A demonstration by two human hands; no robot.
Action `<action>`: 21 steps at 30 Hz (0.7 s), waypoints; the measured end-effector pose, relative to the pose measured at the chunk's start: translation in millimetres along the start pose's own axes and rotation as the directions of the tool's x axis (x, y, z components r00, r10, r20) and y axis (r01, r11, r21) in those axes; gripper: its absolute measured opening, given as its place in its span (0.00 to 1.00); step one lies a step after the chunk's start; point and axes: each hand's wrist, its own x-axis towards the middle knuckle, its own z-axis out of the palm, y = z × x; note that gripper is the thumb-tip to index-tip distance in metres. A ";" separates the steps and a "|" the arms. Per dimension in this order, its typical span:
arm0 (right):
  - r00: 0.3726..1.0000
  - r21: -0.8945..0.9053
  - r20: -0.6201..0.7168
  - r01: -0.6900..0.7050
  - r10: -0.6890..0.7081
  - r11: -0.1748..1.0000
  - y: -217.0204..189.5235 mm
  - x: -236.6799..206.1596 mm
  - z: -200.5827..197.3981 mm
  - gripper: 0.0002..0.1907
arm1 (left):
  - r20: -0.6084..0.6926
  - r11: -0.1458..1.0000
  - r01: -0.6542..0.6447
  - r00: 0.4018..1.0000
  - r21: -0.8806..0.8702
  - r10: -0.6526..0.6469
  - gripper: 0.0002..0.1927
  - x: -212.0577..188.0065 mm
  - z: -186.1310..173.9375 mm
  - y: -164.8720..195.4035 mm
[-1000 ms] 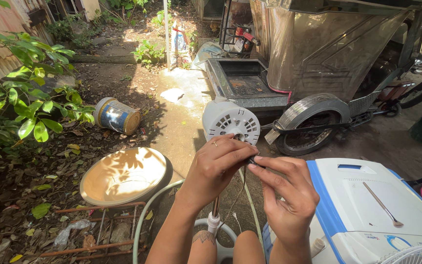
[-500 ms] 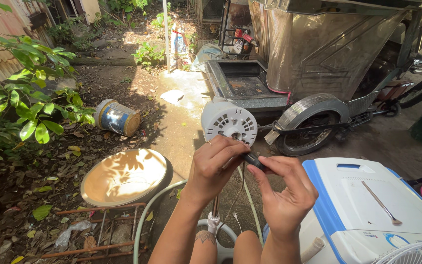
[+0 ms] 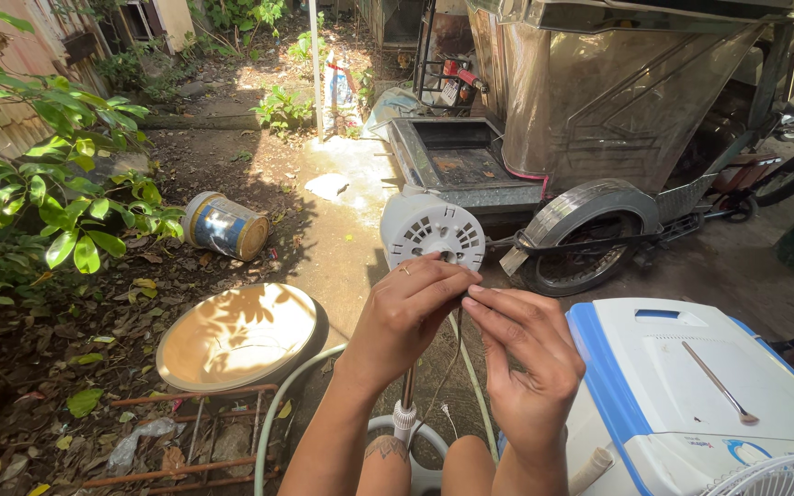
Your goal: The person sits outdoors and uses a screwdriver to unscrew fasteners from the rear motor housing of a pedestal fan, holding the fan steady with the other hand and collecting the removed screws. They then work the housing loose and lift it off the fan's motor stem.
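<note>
Just below the white fan motor housing [image 3: 433, 231], left hand [image 3: 403, 315] and right hand [image 3: 530, 363] pinched together on a thin wire [image 3: 455, 344]. Light, floppy, probably fragile; best gripped close to the fingertips.

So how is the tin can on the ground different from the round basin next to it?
The tin can lies tipped on its side on the dirt, while the basin sits flat with its open side up. The tin can is blue with a pale rim and is the smaller one; the basin is wide, shallow and cream-coloured, dappled with leaf shadows. Both are round and rest on the leaf-strewn ground, left of the hands.
</note>
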 end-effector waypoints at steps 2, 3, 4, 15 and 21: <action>1.000 0.016 -0.015 -0.016 0.016 1.000 2.9 -1.7 1.5 0.20 | -0.024 1.000 0.012 1.000 -0.022 -0.013 0.18 -1.4 1.7 -0.1; 0.999 0.025 -0.021 -0.024 0.025 0.999 4.9 -3.0 2.4 0.22 | -0.023 0.999 0.029 0.999 -0.039 -0.030 0.18 -2.4 2.5 -0.2; 0.995 0.065 -0.066 -0.072 0.076 0.995 6.6 -5.0 3.6 0.23 | -0.024 0.997 0.047 0.999 -0.054 -0.048 0.19 -3.4 3.4 0.4; 0.972 0.178 -0.168 -0.135 0.166 0.975 3.5 -23.7 21.1 0.17 | -0.136 0.995 0.099 0.986 0.007 -0.097 0.19 -4.1 6.9 9.0; 0.978 0.048 -0.160 -0.131 0.137 0.990 -1.1 -27.7 21.1 0.17 | 0.013 0.999 0.029 0.999 0.022 -0.029 0.24 -5.9 -6.1 19.6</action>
